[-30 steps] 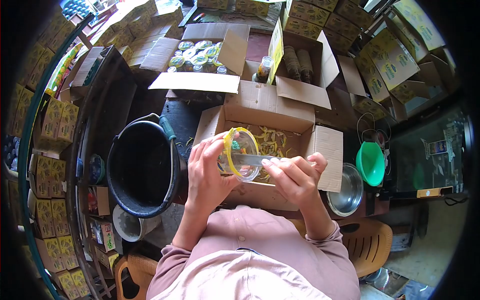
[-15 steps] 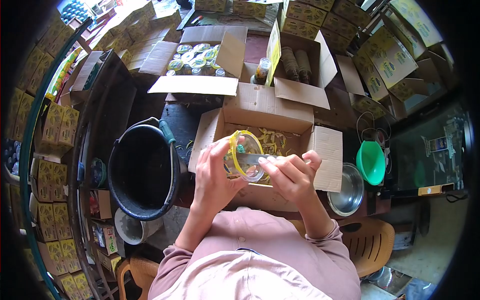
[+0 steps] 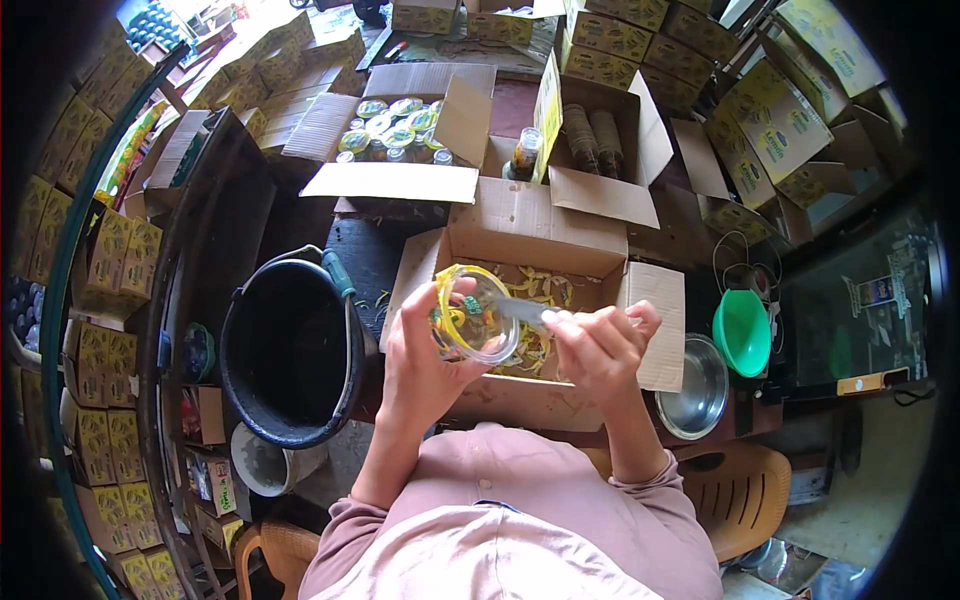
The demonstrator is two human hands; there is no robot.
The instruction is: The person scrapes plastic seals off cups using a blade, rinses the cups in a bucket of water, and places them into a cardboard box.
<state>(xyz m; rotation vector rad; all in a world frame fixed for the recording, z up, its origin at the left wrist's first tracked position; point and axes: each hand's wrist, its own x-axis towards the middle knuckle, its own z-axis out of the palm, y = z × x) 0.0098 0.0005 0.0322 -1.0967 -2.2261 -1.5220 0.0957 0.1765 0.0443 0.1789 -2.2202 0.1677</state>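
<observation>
My left hand point(image 3: 415, 355) is wrapped round a clear plastic container point(image 3: 490, 330) with a yellow band and green print, tilted on its side. My right hand point(image 3: 603, 350) pinches a flat grey blade point(image 3: 522, 309), whose tip is at the container's rim. Both hands are over an open cardboard box point(image 3: 540, 222) that holds yellow strips and scraps point(image 3: 540, 285). The blade's handle is hidden in my right fingers.
A black bucket point(image 3: 290, 350) stands at left, with a grey pail point(image 3: 265, 460) below it. At right are a green bowl point(image 3: 742, 332) and a metal bowl point(image 3: 692, 388). Behind are a box of lidded containers point(image 3: 397, 130) and a box with brown stacks point(image 3: 592, 138).
The container has shifted slightly left and turned its open rim more toward me. The blade has drawn back from across the container to its right rim, and my right hand has moved right.
</observation>
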